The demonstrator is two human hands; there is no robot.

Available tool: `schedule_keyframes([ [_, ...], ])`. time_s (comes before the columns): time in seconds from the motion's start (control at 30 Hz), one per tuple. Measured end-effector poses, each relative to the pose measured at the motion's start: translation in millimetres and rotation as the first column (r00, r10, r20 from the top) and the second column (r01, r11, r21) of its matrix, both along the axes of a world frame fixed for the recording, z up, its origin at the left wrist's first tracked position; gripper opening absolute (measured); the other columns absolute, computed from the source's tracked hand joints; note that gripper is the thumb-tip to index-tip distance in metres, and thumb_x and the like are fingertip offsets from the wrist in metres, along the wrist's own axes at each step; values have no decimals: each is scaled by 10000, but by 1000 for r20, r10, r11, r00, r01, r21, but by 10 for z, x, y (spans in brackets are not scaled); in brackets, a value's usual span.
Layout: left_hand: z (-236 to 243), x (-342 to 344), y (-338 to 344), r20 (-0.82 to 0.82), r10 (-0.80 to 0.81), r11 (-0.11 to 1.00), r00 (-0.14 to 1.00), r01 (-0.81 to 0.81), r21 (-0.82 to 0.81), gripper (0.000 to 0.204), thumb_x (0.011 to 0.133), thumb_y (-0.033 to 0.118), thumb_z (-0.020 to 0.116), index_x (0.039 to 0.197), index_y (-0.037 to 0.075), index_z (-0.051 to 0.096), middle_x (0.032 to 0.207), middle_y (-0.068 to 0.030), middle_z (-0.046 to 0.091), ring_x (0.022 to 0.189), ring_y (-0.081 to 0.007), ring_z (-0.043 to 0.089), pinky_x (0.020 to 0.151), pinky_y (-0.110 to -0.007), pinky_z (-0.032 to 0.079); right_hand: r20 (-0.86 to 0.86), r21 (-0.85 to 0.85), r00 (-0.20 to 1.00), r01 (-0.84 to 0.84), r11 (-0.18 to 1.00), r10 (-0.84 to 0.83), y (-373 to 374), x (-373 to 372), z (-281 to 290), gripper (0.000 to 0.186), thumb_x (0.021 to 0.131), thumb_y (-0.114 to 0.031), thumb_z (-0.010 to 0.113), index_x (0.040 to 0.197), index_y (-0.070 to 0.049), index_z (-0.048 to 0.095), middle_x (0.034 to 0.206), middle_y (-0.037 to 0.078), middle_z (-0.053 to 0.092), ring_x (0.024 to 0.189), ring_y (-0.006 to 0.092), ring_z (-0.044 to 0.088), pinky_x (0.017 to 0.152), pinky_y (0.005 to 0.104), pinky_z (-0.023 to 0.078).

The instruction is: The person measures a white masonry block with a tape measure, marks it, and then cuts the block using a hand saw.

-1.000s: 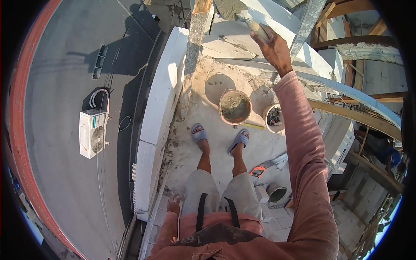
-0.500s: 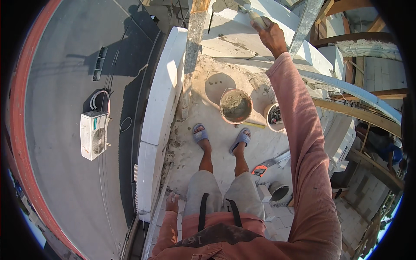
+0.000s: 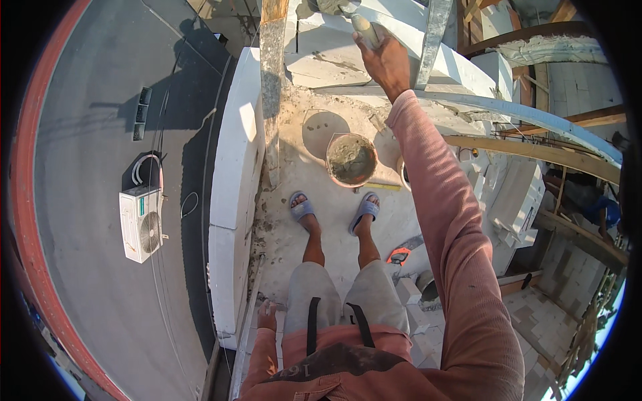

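My right hand (image 3: 386,61) reaches forward to the top of the view, closed around the pale handle of a trowel (image 3: 364,30). Wet grey mortar (image 3: 328,5) lies at the trowel's blade, over the white block wall (image 3: 328,41); the blade is partly cut off by the view's edge. Beside my left thigh hangs my left hand (image 3: 267,315), its fingers loosely apart and nothing visible in them. On the floor ahead of my feet stands a round bucket (image 3: 352,160) of grey mortar. A second bucket (image 3: 403,172) is mostly hidden behind my right sleeve.
A handsaw (image 3: 399,256) with an orange handle and a dark tub (image 3: 426,286) lie to my right. Left is a low white block wall (image 3: 231,180), with a lower roof and air-conditioner unit (image 3: 142,224) beyond. Metal bars (image 3: 433,43) and wooden beams (image 3: 542,152) cross the right side.
My right hand and the trowel have shifted left in the view, along the wall top. The sleeve now covers most of the second bucket. My left hand stays by my thigh.
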State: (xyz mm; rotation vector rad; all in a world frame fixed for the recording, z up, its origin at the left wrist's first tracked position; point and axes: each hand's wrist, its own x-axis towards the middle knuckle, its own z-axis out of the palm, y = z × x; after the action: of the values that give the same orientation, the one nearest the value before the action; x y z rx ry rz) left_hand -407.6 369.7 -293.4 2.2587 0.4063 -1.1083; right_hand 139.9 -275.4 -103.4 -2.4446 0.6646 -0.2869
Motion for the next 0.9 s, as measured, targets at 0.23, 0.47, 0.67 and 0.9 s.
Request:
schedule_keyframes([
  [0.23,63,241,248,-48,-31,989,998,24,-149,536,892,191,744,1392,122,563,1352,-171,599,1100,-302,648,826,-411,593,253,-44,946,221,974,-203,209,-298,-75,420,951,-328,689,1243,-35,614,1085,214,697,1005,452,696,892,513,558],
  [0.47,248,403,139,41,-459,877,888,460,-141,573,867,158,764,1397,148,546,1343,-78,580,1047,-242,643,806,-393,560,342,368,896,149,918,-283,731,-1783,115,502,1020,-331,675,1359,20,555,1093,202,668,889,340,685,803,424,556],
  [0.67,409,568,-389,-454,300,927,839,-368,-67,576,994,508,599,1471,195,516,1434,-26,547,1289,-216,591,991,-445,480,-109,951,876,229,207,-469,1105,-3334,-24,426,1080,-400,587,1268,-17,590,837,7,567,575,78,504,496,242,397],
  [0.9,293,412,-809,-445,88,980,891,-158,-121,662,1008,600,540,1519,182,502,1390,-54,602,1261,-218,616,931,-429,489,-428,847,870,291,-445,-247,656,-4265,-433,542,1084,-556,485,1245,-46,573,812,32,587,477,111,483,431,260,387],
])
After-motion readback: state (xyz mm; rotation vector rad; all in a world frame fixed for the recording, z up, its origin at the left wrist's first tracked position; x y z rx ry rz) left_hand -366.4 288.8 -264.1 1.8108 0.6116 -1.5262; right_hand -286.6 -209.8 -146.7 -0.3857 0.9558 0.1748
